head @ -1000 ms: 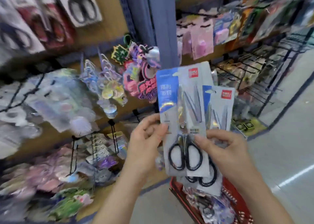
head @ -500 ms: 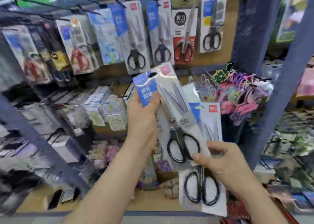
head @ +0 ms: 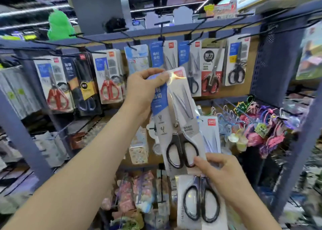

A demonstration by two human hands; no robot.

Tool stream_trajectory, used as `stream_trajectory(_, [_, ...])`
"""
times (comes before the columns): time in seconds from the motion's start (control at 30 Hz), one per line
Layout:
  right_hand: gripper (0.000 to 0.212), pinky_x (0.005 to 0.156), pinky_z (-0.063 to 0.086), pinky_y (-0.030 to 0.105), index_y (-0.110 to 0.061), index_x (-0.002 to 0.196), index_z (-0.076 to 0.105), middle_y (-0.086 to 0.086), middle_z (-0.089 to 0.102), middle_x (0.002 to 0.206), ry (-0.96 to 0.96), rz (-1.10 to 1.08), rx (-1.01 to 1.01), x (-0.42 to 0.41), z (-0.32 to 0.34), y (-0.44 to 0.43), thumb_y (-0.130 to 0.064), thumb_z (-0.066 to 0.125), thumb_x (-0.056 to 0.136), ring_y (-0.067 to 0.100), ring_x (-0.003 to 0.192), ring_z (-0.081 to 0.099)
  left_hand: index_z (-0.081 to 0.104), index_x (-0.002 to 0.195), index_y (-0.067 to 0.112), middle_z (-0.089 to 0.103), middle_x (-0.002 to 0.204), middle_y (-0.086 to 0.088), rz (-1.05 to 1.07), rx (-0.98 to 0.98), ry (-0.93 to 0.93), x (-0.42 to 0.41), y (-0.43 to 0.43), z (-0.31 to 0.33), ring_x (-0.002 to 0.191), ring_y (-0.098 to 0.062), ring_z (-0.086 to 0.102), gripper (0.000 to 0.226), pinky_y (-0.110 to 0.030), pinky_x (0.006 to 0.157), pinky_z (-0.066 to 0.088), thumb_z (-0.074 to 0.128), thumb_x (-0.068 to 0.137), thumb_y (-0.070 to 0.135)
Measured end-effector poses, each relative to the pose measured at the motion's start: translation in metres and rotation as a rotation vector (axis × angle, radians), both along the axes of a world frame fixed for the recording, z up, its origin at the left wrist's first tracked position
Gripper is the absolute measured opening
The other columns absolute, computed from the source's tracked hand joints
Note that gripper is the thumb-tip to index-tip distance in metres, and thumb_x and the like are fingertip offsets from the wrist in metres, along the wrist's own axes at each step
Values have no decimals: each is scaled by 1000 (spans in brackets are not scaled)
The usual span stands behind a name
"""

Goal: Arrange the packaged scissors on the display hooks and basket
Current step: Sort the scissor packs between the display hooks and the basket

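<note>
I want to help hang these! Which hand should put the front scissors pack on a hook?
Probably the left hand. It pinches the front scissors pack by its top edge, close under the hooks. The right hand is down low, holding the bottom and a second pack.

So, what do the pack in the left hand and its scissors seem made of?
The pack looks like printed card under glossy clear plastic: glare shows near its top. Its scissors have shiny, probably steel blades and black, likely plastic handles.
</note>
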State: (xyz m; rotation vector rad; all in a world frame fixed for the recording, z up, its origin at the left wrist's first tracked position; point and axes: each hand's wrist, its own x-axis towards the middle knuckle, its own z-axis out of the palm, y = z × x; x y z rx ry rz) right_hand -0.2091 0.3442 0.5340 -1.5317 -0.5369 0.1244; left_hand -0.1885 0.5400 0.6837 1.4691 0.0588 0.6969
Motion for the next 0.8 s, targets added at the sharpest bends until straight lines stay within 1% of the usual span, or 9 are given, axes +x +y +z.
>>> stream_trajectory(0.03, [55,55,36,17,3,71,71,20,57,59,-30,-9,17,7,5,6,-51,74,76,5,59,47,69,84,14,74,87,-9,-3,5,2,8,4,8,76,-27,72,9,-39,71,61,73,85,5])
stream_trajectory(0.13, [61,71,44,22,0,81,74,20,70,76,-66,-20,94,33,18,22,-60,64,81,8,74,57,68,86,14,75,86,-8,-23,33,-21,31,12,34,80,-27,73,9,-38,70,61,70,87,5])
stream_trajectory(0.2, [79,72,38,31,10,79,62,32,59,75,-67,7,127,49,26,33,-69,60,82,15,73,49,68,86,15,73,83,-5,2,90,-67,46,17,49,79,-22,72,11,-34,67,60,68,88,4])
stream_trajectory(0.27, [85,70,30,33,15,75,49,20,43,66,-75,9,162,62,36,41,-69,58,81,18,69,38,70,83,18,72,85,-4,71,202,-122,62,21,60,83,-22,70,15,-34,73,60,68,89,5])
stream_trajectory(0.37, [82,70,25,32,18,78,43,32,34,66,-60,0,210,83,44,50,-63,56,89,19,68,34,71,81,19,72,84,-1,170,317,-166,86,26,69,84,-19,69,16,-29,75,59,69,88,5])
stream_trajectory(0.5, [83,67,23,29,20,80,45,14,36,67,-91,19,211,105,53,58,-62,53,90,20,68,31,72,82,20,73,88,-4,241,343,-179,112,36,72,92,-24,71,10,-40,84,59,71,88,12])
stream_trajectory(0.6, [67,57,19,28,12,66,35,20,19,64,-92,0,228,114,55,60,-48,54,89,25,64,19,75,88,14,75,89,-5,241,354,-171,122,40,74,91,-23,72,3,-45,86,58,72,88,16])
stream_trajectory(0.73, [64,56,28,19,14,66,40,19,22,64,-105,37,240,132,52,63,-44,54,90,22,65,24,75,77,15,75,86,-8,187,291,-137,128,44,81,88,-27,70,10,-51,88,57,73,87,15])
stream_trajectory(0.8, [60,55,23,23,10,62,39,13,21,64,-113,54,258,136,51,64,-42,55,88,19,64,23,76,79,11,75,89,-11,141,192,-115,127,45,82,90,-30,71,7,-51,89,57,75,85,14])
